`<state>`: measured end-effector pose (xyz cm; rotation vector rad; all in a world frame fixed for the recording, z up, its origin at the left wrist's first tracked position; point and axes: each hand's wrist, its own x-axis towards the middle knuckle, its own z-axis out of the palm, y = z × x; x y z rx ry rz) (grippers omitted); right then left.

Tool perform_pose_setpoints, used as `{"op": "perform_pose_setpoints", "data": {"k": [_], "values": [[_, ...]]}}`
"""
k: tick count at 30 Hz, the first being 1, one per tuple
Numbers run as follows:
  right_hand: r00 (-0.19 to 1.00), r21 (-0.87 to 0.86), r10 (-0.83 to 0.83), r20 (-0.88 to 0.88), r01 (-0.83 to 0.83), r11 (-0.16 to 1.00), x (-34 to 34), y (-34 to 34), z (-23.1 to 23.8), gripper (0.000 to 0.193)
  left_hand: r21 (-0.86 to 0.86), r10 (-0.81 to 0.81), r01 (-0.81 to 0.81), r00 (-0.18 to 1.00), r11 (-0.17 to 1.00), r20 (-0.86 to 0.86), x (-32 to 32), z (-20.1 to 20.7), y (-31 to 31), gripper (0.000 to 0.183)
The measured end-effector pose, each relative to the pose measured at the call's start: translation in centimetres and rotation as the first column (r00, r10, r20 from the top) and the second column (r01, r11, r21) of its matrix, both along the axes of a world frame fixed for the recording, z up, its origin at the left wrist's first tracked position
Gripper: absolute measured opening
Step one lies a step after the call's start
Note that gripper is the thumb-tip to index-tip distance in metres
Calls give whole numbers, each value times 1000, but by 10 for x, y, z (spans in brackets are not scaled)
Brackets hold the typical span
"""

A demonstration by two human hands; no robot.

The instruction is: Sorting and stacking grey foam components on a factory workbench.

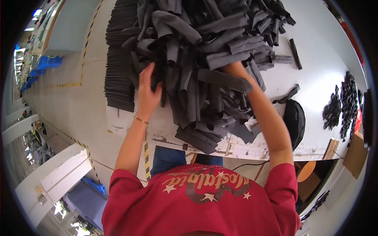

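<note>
A big heap of dark grey rolled or folded fabric pieces (189,82) covers the middle of the white table (315,51). At the heap's left side is my left hand (149,91), its thumb apart from its fingers and nothing visible between them. Its fingertips touch or nearly touch the dark cloth. My right hand (235,70) reaches into the right part of the heap; its fingers are hidden under the fabric, so I cannot see whether they hold a piece. Along the table's left edge, flat dark pieces stand in a neat layered stack (119,74).
A round black object (294,124) lies right of my right forearm, with a dark strip beside it. One single dark piece (295,54) lies apart from the heap. Smaller dark piles (348,104) sit at the far right. An orange round stool top (306,171) shows below the table.
</note>
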<state>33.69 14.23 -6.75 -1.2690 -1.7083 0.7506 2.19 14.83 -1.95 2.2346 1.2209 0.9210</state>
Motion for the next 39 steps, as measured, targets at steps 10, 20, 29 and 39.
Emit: {"op": "perform_pose_setpoints", "data": {"k": [10,20,29,39], "values": [[822,-209,-87,562,243,947,36,-77,84,25,-141,237,-219,963,965,126,-115,-92,-94,28],[855,-713,207,475,237,659,-44,-196,152,22,124,-215,188,941,974,261,-101,-64,-92,9],[835,-432,153,529,110,895,-97,-140,65,42,183,-460,439,883,880,95,-21,-56,-52,14],[916,-374,-319,242,392,841,-64,-241,111,24,-110,-349,368,924,923,155,-71,-10,-66,15]]}}
